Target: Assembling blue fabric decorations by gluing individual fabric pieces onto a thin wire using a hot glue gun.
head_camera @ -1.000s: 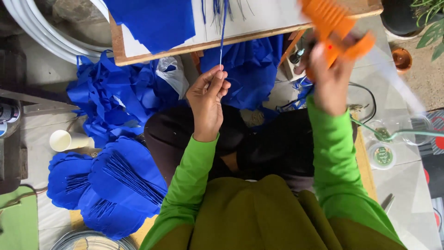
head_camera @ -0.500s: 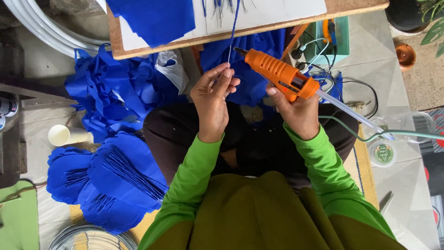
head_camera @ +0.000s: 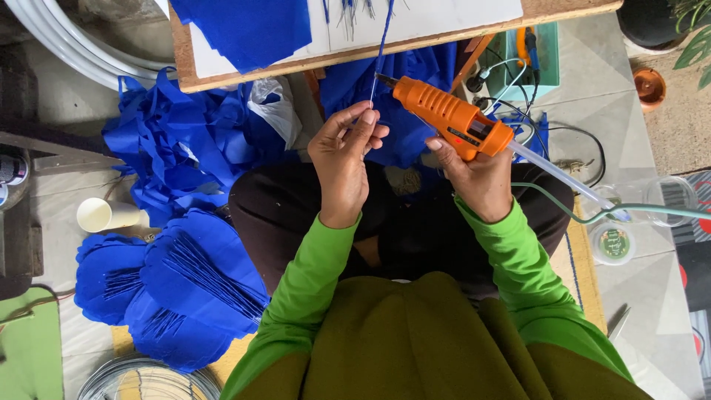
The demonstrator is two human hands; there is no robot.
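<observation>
Glue gun (head_camera: 452, 118) gripped in right hand (head_camera: 474, 174) points up-left; left hand (head_camera: 344, 159) pinches upright wire (head_camera: 374, 81).

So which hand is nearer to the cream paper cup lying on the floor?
Left. The left hand is at centre, right of the cream cup; the right hand, holding the orange glue gun, is farther right.

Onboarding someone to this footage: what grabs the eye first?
The orange glue gun in the right hand, nozzle aimed at a thin blue-wrapped stem pinched by the left hand, centre frame. Around it, heaps of blue paper scraps and stacked blue fan shapes at left.
</observation>
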